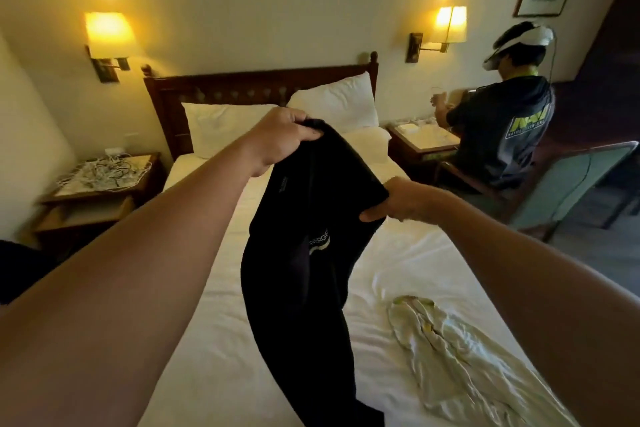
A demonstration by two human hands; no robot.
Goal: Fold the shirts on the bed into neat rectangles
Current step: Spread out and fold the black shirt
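Black shirt (304, 253) held up over bed (207, 340).
Left hand (280, 139) pinching top at 11 o'clock, right hand (401, 201) gripping edge at 2; rest hanging between.

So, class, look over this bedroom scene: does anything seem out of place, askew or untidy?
Yes. A pale shirt lies crumpled on the bed, unfolded. On the left nightstand a heap of white cables sits tangled. The black shirt hangs bunched from the left hand and right hand.
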